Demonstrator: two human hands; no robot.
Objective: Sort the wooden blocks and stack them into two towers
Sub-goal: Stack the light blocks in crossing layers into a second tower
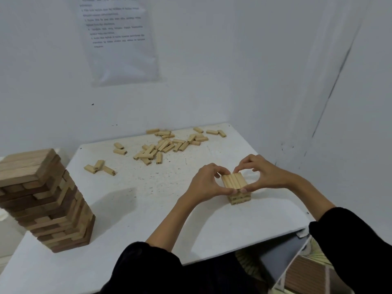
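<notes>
- A small stack (239, 197) of pale wooden blocks stands right of the frame's centre on the white worktop (137, 211).
- The left hand (209, 183) and the right hand (262, 175) meet over the small stack, each pinching its top layer between curled fingers and thumb, from opposite sides.
- A tall tower (44, 200) of darker blocks stands at the left edge of the frame, well apart from the hands.
- Loose blocks (165, 145) lie scattered across the far part of the worktop, above centre.
- A printed sheet (118, 39) hangs on the wall at upper left.
</notes>
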